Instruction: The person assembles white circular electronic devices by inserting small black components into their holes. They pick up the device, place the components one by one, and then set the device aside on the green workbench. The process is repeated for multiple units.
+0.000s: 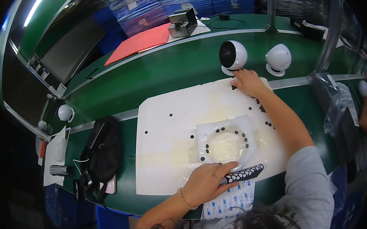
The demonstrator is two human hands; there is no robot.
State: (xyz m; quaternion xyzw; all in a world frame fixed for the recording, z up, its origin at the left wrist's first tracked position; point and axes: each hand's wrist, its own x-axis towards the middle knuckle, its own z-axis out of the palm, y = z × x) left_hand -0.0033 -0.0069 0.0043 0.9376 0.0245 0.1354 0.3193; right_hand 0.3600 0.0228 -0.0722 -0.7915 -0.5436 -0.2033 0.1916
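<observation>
My left hand (206,182) is closed around a tool with a black-and-white honeycomb-patterned handle (247,173); its working end is hidden. Under that hand lies a sheet with blue print (230,203), beside a foam pad with a round opening (205,133) that has several small black dots around it. My right hand (250,83) reaches to the far edge of a white board (159,155), thumb and fingers apart. Its fingertips are at the base of a round white device with a black face (238,55); whether they touch it I cannot tell. Black round dots (234,88) lie by the thumb.
A second white round device (279,59) stands at the right, near plastic-wrapped things (341,104). On the left are a black bag (104,151) and another white device (65,113). A red sheet (141,43) and a metal box (182,24) sit behind the green ledge.
</observation>
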